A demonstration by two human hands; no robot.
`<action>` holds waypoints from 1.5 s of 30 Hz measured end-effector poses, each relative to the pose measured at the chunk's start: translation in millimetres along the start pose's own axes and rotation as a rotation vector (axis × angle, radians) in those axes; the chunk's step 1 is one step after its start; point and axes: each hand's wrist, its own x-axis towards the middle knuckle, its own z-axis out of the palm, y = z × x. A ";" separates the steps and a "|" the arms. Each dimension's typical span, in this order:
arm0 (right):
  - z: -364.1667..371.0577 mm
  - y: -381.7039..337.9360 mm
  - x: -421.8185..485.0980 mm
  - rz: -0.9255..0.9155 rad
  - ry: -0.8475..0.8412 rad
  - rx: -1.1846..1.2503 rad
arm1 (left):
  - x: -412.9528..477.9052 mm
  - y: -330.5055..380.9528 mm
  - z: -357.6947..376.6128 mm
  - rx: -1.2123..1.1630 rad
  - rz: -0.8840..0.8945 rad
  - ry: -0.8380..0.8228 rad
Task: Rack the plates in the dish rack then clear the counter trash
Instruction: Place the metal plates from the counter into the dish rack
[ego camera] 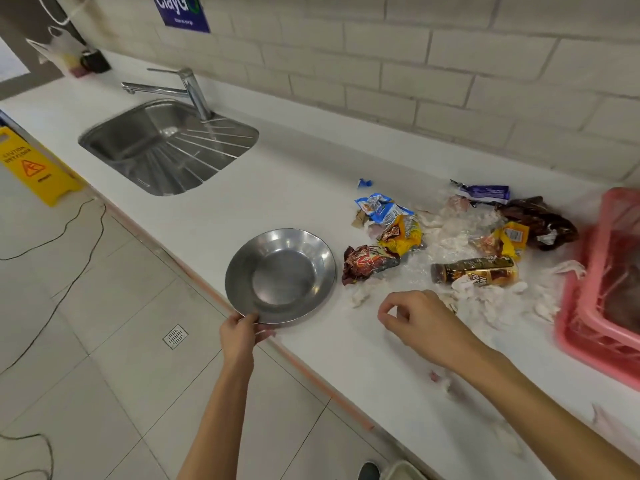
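A steel plate (281,274) lies on the white counter (311,188) close to its front edge. My left hand (239,336) grips the plate's near rim from below the edge. My right hand (417,318) hovers over the counter to the right of the plate, fingers loosely curled and holding nothing. Behind it lies a heap of trash: snack wrappers (398,230), a brown plastic bottle (474,270) on its side, a dark bag (540,221) and torn white tissue (485,299). A pink dish rack (585,306) stands at the right edge, partly cut off.
A steel sink (166,147) with a tap (187,88) is set into the counter at the left. A yellow caution sign (31,166) and loose cables (69,237) are on the tiled floor, with a floor drain (175,336). A brick wall backs the counter.
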 end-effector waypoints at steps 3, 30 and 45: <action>-12.0 -3.7 -0.3 -0.002 0.032 0.049 | -10.1 11.4 -2.4 -0.062 0.067 -0.011; -299.7 49.9 -99.4 0.352 0.789 -0.403 | -199.4 20.0 291.8 0.521 0.957 -1.051; -267.5 62.3 -81.5 0.512 0.575 -0.978 | -210.9 -0.7 333.1 0.729 1.523 -1.065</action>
